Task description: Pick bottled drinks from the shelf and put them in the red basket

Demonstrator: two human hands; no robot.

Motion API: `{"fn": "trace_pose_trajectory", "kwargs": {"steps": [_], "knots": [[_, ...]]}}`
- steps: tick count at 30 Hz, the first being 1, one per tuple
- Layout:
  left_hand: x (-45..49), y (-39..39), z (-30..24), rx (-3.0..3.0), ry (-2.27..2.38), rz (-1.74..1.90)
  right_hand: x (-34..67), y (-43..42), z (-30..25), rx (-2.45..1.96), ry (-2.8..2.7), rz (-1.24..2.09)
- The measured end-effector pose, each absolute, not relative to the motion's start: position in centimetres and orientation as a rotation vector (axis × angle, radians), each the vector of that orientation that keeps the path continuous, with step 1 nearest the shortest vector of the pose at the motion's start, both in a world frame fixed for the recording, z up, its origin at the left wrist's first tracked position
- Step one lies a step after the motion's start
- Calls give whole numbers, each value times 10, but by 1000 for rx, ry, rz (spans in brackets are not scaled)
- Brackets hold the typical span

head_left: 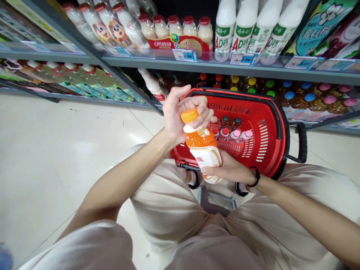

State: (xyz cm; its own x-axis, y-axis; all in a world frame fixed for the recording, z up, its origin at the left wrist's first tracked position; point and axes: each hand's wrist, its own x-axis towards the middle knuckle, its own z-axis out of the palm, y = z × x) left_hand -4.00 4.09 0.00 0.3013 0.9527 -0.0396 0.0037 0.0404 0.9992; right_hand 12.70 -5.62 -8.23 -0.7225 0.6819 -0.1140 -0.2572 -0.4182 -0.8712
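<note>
Fingers of my left hand (180, 116) are wrapping the orange screw cap (189, 114) of the orange plastic juice bottle (203, 148), my right hand (227, 168) is cupping its base over the red plastic basket (270, 138), so I'm guessing the twist needs a firmer bottom grip.

One orange plastic juice bottle with an orange cap (203, 147); one red plastic shopping basket with black rim and handle (270, 131) containing about six small capped bottles (233, 132), some partly hidden. Upper grey metal shelf (197, 64): four tall white plastic bottles with green labels (247, 30) and one red-banded pack of five small red-capped bottles (177, 32). Two hands: left (182, 112), right (227, 168).
</note>
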Motion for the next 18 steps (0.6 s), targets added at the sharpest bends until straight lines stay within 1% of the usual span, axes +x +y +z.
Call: {"fn": "trace_pose_trajectory", "kwargs": {"steps": [3, 6, 8, 10, 13, 18], "knots": [[-38, 43, 2, 1259, 983, 955, 125, -58, -81, -655, -1259, 2065], [-38, 48, 6, 1116, 943, 981, 124, -59, -84, -880, -1226, 1909], [-41, 53, 6, 1002, 939, 1034, 122, -58, -86, -1024, -1125, 1877], [-46, 59, 4, 936, 988, 1102, 122, -55, -87, -1037, -1021, 1917], [-53, 68, -2, 942, 1090, 1143, 126, -47, -83, -916, -844, 2034], [-57, 73, -14, 1104, 1185, 1037, 144, -28, -71, -706, -595, 2281]]}}
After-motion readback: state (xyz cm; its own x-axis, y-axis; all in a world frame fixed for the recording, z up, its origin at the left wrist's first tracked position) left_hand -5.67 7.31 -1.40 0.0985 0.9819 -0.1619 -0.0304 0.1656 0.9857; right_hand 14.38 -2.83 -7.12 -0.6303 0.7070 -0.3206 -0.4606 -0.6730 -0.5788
